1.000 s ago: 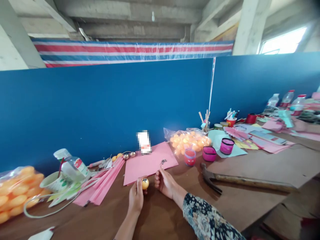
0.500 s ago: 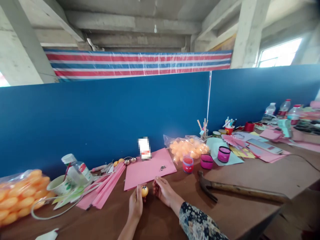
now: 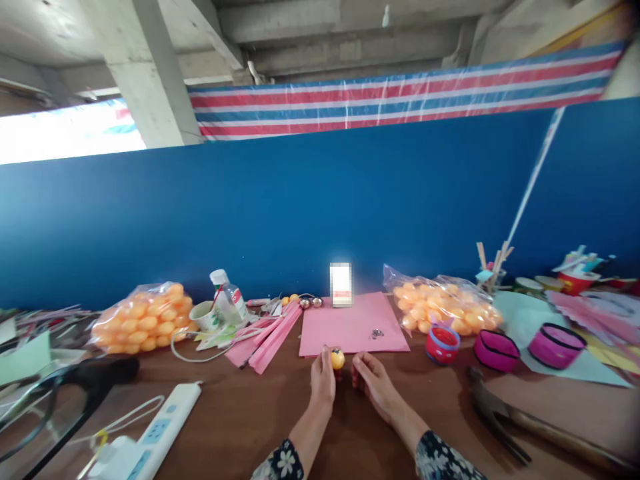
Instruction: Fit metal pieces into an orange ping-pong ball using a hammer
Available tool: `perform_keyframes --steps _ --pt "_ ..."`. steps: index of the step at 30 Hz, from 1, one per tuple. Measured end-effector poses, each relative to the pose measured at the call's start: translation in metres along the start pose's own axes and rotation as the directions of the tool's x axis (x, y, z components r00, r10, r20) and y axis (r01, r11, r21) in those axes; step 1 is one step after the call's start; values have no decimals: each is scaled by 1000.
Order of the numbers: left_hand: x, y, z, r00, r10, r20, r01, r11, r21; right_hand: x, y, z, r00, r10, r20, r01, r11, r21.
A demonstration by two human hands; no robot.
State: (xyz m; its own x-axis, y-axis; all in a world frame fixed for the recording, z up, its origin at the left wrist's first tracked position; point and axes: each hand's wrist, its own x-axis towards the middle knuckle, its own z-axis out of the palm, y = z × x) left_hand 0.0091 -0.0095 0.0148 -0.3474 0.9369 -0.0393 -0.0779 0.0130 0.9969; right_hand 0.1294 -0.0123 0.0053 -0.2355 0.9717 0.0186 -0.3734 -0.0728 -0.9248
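Got a yellow ball point(image 3: 338, 360) gripped in my left hand point(image 3: 323, 379), just on the near side of the pink paper point(image 3: 340, 330). My right hand point(image 3: 374, 383) is right beside it, fingers curled, can't tell if they're holding anything. Hammer point(image 3: 500, 413)'s near right, bag of orange balls point(image 3: 145, 323) far left.

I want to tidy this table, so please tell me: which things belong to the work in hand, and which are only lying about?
Seem to belong:
ball in the left hand
metal bits on the pink paper
bags of balls

Seem only lying about:
hammer
power strip
bottle
cup
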Motion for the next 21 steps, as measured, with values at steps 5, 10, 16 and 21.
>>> perform_keyframes --steps 5,10,16,21 --pt "0 2 15 995 82 -65 -89 989 -118 1 -3 1 999 37 3 -37 999 -21" --pt "-4 2 24 994 104 -27 -107 976 -192 3 -1 -3 998 50 34 -51 999 20" --pt "-5 0 20 998 24 -60 -36 978 -204 6 8 -10 997 78 26 -76 996 -50" --pt "-6 2 21 998 36 -52 -44 986 -164 8 10 -14 995 96 22 -94 992 -83"
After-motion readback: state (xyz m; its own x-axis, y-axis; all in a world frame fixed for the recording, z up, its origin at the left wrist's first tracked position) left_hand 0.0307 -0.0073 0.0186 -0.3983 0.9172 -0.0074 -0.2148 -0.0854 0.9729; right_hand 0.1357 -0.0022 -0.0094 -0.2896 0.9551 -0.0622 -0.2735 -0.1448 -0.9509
